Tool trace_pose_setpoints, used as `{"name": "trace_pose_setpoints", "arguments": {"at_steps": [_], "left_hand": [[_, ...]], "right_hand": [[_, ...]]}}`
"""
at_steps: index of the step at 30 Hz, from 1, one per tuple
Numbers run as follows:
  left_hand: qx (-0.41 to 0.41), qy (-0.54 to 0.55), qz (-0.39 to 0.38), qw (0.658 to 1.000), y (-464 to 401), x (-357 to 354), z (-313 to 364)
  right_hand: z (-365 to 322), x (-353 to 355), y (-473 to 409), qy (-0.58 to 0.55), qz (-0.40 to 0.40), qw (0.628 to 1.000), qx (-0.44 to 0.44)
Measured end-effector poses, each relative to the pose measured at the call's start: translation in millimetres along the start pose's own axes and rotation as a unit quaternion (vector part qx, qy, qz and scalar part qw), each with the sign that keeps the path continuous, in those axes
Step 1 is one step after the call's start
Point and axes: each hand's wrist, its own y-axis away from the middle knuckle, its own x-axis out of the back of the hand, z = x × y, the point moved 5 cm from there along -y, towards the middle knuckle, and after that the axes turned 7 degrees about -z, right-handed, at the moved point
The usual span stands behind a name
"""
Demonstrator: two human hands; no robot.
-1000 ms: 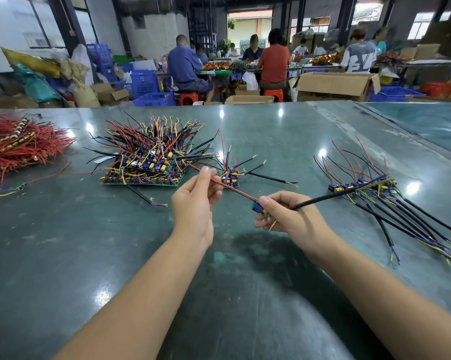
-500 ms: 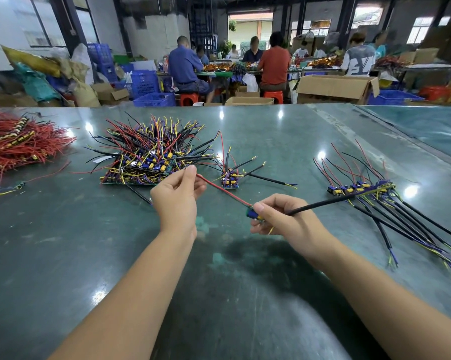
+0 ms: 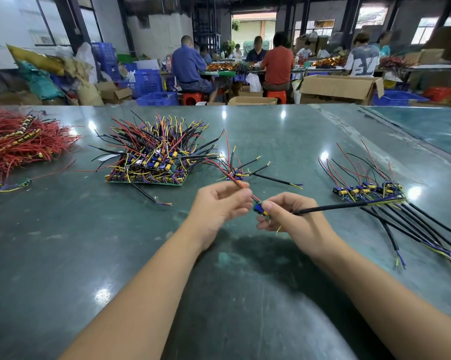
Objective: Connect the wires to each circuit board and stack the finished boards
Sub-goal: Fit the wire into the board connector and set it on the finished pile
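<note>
Our left hand had its fingers curled, thumb and forefinger pinching the thin red plastic-sheathed wire near its lower end; our right hand was curled too, thumb and fingertips gripping the small green circuit board with blue and yellow parts; the two hands sat just beside each other above the glossy dark green tabletop, with the board between them. A stiff black round cable ran from the right fist toward 3 o'clock, its far end over the row of small wired boards with long black leads. At 10 o'clock from the hands lay the bristling heap of boards with red, black and yellow wires; just beyond the left hand, at 12 o'clock, lay one small board with splayed wires; far at 9 o'clock sprawled a loose pile of thin red wires.
</note>
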Motion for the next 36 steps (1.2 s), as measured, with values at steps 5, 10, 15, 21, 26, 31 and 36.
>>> {"name": "trace_pose_setpoints", "arguments": {"at_steps": [5, 10, 15, 21, 26, 31, 36], "left_hand": [[-0.001, -0.022, 0.002, 1.0, 0.2, -5.5, -4.0], [0.012, 0.033, -0.013, 0.999, 1.1, -8.0, -3.1], [0.003, 0.0, -0.001, 1.0, 2.6, -9.5, -0.6], [-0.029, 0.043, 0.009, 0.999, 2.2, -8.9, 0.6], [-0.034, -0.024, 0.009, 0.999, 1.0, -10.4, -2.2], [-0.036, -0.104, -0.006, 0.994, 3.7, -9.7, -0.6], [-0.049, -0.121, 0.023, 0.991, 1.4, -4.6, 1.2]], "right_hand": [[5.2, -0.4, -0.8, 0.011, 0.001, 1.0, -0.006], [5.7, -0.2, -1.7, 0.0, 0.003, 1.0, -0.007], [6.5, -1.0, -1.3, -0.01, 0.013, 1.0, -0.011], [9.2, -2.4, -1.1, -0.008, 0.026, 0.999, -0.019], [8.5, -2.1, 0.7, -0.007, 0.019, 1.0, -0.019], [6.2, -3.5, 1.9, -0.014, 0.005, 1.0, -0.017], [2.6, -8.5, 2.2, -0.018, -0.024, 0.999, -0.018]]}}
